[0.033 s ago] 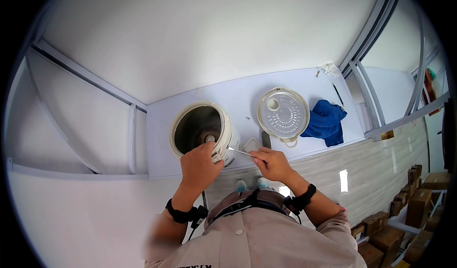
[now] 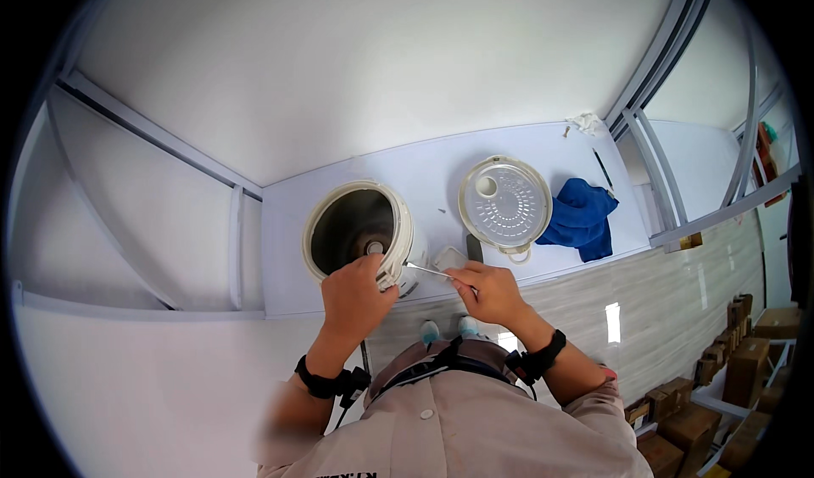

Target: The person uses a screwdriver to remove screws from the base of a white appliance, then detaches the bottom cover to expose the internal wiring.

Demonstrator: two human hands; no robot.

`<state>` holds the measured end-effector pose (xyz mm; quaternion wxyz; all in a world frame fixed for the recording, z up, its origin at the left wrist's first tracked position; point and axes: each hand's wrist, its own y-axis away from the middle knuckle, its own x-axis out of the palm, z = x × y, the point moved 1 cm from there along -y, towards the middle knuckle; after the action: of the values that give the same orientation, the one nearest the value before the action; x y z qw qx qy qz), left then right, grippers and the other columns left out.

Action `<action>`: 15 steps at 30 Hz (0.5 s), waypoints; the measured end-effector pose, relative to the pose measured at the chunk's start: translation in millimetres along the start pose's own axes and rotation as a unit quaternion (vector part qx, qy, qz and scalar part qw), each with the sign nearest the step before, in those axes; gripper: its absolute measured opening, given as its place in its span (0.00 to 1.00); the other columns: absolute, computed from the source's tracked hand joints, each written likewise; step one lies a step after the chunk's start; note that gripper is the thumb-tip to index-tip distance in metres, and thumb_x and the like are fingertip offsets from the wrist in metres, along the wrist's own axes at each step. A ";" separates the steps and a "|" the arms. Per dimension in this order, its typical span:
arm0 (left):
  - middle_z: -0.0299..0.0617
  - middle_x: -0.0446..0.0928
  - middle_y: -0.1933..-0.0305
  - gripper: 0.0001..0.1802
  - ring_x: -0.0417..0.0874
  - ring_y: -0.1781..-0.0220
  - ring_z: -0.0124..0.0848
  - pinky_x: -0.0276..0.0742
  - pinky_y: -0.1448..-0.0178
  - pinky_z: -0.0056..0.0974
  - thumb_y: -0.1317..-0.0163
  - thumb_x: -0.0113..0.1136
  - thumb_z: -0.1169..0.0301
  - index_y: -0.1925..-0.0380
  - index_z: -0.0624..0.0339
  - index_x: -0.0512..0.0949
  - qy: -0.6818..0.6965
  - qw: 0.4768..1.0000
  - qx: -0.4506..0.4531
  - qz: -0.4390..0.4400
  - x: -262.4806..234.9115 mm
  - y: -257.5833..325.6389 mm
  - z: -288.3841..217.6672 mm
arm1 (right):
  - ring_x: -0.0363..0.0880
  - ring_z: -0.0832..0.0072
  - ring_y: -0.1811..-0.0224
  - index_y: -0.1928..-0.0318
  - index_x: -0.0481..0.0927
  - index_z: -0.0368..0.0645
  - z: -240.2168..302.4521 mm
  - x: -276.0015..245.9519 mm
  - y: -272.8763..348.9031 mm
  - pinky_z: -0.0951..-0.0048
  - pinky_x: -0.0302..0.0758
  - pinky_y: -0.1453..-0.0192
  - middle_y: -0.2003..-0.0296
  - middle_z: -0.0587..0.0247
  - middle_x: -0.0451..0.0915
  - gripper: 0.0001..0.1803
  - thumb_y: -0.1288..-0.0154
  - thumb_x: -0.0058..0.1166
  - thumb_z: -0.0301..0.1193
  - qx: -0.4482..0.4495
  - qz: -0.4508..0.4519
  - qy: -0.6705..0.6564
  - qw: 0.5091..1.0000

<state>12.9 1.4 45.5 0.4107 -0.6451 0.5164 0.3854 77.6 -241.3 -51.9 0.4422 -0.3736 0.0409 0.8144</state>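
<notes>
A white rice cooker body [image 2: 417, 240] stands at the left of the bench, its top uncovered and its dark inside showing a round centre piece [image 2: 374, 247]. My left hand [image 2: 356, 298] is closed over the near rim, thumb on the outside. In my right hand [image 2: 490, 295] is a screwdriver [image 2: 429, 270] with a thin metal shaft; its tip meets the cooker's side just below the rim, by my left thumb. The fingers hide its handle. To the right lies the round lid [image 2: 509, 211], its pale perforated side facing up.
A crumpled blue cloth [image 2: 581, 215] touches the lid's right side. Near my right hand are a small whitish tray-like piece [image 2: 450, 257] and a dark grey flat strip [image 2: 474, 248]. Farther right lie a thin black tool [image 2: 602, 168] and white tissue [image 2: 587, 122]. Metal frame bars [image 2: 649, 168] border the bench [image 2: 398, 168].
</notes>
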 end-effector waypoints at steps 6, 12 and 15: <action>0.45 0.87 0.65 0.17 0.87 0.63 0.50 0.80 0.61 0.50 0.51 0.74 0.67 0.61 0.58 0.83 -0.036 0.999 0.013 -0.008 3.3 6.7 6.9 | 0.84 0.53 0.72 0.51 0.91 0.53 13.8 -5.0 0.9 0.55 0.78 0.70 0.71 0.61 0.84 0.10 0.28 0.62 0.33 0.009 -0.027 0.036 0.999; 0.43 0.87 0.66 0.15 0.87 0.63 0.49 0.80 0.59 0.49 0.50 0.76 0.67 0.62 0.54 0.85 -0.035 0.999 0.021 -0.019 1.6 12.8 10.4 | 0.85 0.52 0.71 0.57 0.89 0.50 26.0 -9.5 -6.7 0.53 0.79 0.70 0.71 0.59 0.84 0.06 0.28 0.60 0.34 0.032 -0.032 0.068 0.997; 0.44 0.87 0.66 0.15 0.87 0.64 0.48 0.79 0.54 0.48 0.50 0.76 0.68 0.62 0.54 0.85 -0.033 0.999 0.041 -0.012 -0.3 19.5 15.2 | 0.85 0.51 0.71 0.59 0.88 0.50 23.1 -16.0 -16.9 0.52 0.79 0.69 0.72 0.58 0.84 0.06 0.27 0.60 0.34 0.083 -0.043 0.106 0.990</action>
<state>-7.5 13.1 37.7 0.4584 -0.6210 0.5096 0.3802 82.4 -232.9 -20.6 0.4991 -0.4209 0.1388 0.7446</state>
